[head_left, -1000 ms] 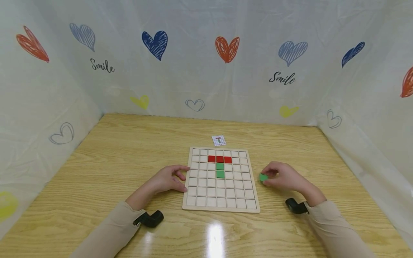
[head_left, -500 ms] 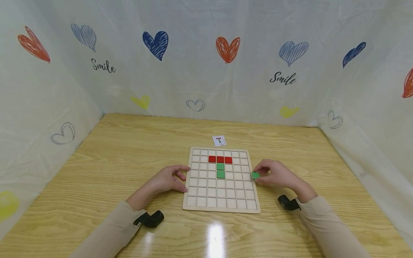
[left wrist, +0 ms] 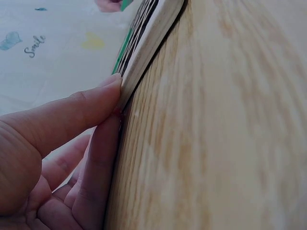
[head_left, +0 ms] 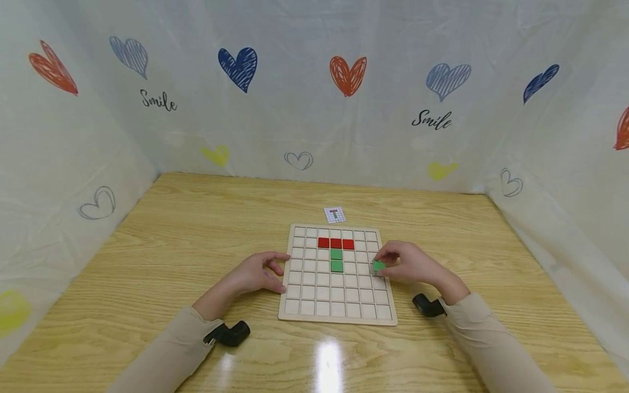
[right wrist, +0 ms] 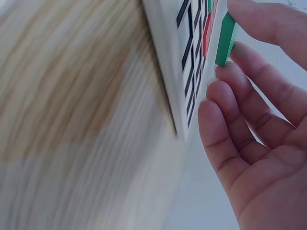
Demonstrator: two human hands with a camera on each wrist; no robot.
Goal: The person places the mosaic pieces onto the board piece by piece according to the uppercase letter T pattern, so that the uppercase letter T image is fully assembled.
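Observation:
A wooden grid board [head_left: 314, 295] lies flat on the table. Three red tiles [head_left: 336, 243] form a row near its far side, and two green tiles [head_left: 336, 260] run down from the middle one. My right hand [head_left: 410, 265] pinches another green tile [head_left: 378, 266] between thumb and fingers, over the board's right edge. In the right wrist view this held tile [right wrist: 225, 40] is tilted on edge, apart from the board. My left hand [head_left: 253, 273] touches the board's left edge with spread thumb and index fingertip; in the left wrist view the thumb [left wrist: 81, 108] meets the rim.
Beyond the board lies a small pattern card [head_left: 335, 214] showing a red and green T on a grid. The wooden table [head_left: 221, 218] is enclosed by white curtains [head_left: 295, 125] with hearts. Black wrist mounts [head_left: 233, 334] stick out from both sleeves.
My right hand has carried the green tile leftward from beside the board to over its right edge. The left hand stays against the left edge.

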